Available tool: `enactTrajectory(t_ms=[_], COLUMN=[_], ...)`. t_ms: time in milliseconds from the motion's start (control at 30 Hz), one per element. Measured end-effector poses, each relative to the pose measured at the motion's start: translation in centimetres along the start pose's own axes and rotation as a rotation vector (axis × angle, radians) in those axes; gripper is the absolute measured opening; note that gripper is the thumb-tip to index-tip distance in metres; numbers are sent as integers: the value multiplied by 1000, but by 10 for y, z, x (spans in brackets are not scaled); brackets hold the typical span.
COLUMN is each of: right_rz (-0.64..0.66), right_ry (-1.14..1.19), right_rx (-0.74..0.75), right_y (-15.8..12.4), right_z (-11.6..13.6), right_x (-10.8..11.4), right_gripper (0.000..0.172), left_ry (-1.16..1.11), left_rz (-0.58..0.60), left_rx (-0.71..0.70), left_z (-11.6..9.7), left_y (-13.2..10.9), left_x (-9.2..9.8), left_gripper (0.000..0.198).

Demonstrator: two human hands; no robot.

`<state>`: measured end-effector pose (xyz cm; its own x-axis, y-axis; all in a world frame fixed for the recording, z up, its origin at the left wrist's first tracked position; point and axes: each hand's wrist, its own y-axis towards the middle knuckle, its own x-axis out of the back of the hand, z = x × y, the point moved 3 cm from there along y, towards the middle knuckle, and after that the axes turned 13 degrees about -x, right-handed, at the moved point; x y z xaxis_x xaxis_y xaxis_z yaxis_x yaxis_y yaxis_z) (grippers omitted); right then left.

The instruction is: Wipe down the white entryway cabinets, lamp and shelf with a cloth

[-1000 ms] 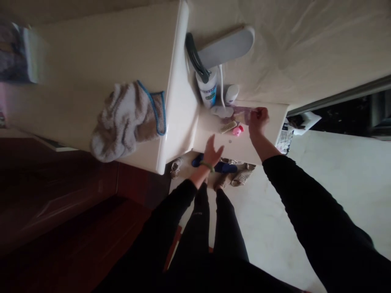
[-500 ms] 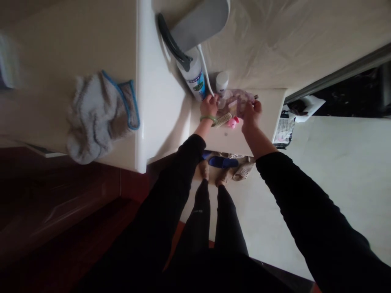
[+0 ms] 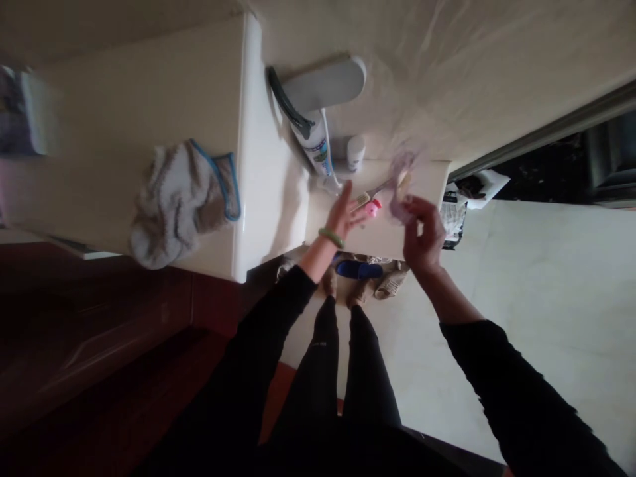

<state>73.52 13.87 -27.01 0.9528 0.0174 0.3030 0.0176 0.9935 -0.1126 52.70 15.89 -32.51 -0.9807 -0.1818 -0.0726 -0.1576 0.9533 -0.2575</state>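
A translucent purplish bag [image 3: 397,192] is held at its near edge by the right hand [image 3: 424,235], whose thumb and fingers are pinched together. The bag is stretched out just beyond these fingers, and something pale is seen within it; its outline is blurred, and whether the white ledge [image 3: 385,240] beneath is touched by it cannot be told.

The left hand [image 3: 342,217] is held open, its fingers spread, and nothing is seen to be grasped by it. It is set apart from the bag, to the bag's left. Between the two, a small pink item [image 3: 371,209] and a brush-like piece [image 3: 364,199] are placed side by side, close to the left fingertips; contact with them cannot be made out. A green bracelet [image 3: 331,237] is worn on the left wrist.

Farther back, a white bottle [image 3: 318,147] and a small white container [image 3: 356,152] are stood beyond the left hand.
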Motion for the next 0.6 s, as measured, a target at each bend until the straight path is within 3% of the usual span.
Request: enactTrajectory(t_ms=[67,133,233,367,467,533,600], right_rz=[260,400,291,22,-10,-32,-3], right_ry=[-81,-69,54,258,261,151,40], right_rx=[83,34,-170,-536,-737,-647,-368], right_y=[-33,-57,-73,-70,-67,-68,-74], right_z=[21,34,42,31,27,42,74], right_x=[1,4,13,20,26,35,44], right_gripper=[19,25,43,56,64,74,83], left_ry=[-201,-276,-327,-338,-247,-242,-259], left_rz=[-19,-107,-139,23,67,36,-24], left_rx=[136,183,181,91,43,24,33], left_z=[-14,-29,-50,-87,-117,-135,-149], left_y=[-37,-65,-90,-105,-115,-123,-130], left_x=[-21,-34,-41,-40,-36,-35,-39], left_gripper=[60,43,41,56,62,62,61])
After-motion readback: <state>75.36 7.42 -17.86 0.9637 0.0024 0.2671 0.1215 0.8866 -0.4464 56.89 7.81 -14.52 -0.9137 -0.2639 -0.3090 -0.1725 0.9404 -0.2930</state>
